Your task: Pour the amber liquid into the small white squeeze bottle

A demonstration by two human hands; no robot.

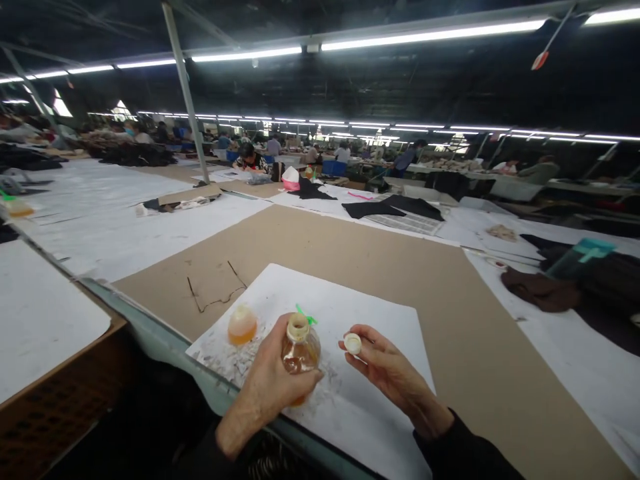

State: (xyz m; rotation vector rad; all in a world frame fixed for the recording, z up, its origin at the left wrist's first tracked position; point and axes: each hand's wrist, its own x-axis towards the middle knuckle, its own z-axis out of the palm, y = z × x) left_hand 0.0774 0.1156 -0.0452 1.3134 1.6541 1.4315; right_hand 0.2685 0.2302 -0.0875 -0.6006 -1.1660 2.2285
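My left hand (pixel 273 373) is wrapped around a clear bottle (pixel 302 352) holding amber liquid; its uncapped mouth faces up toward me. To the right, my right hand (pixel 383 363) pinches a small white cap (pixel 353 343), its hollow side turned toward me. Left of the bottle, a squat translucent container (pixel 243 325) with orange liquid stands on the white sheet (pixel 370 307). A bright green piece (pixel 306 316) shows just behind the bottle's neck; what it belongs to is partly hidden.
A pair of glasses (pixel 217 300) rests on brown board (pixel 330 240) beyond the squat container. Black fabric pieces (pixel 375 209) lie farther back. At right are dark brown cloth (pixel 543 290) and a teal container (pixel 583 257). A pole (pixel 186 93) rises behind; people work in the distance.
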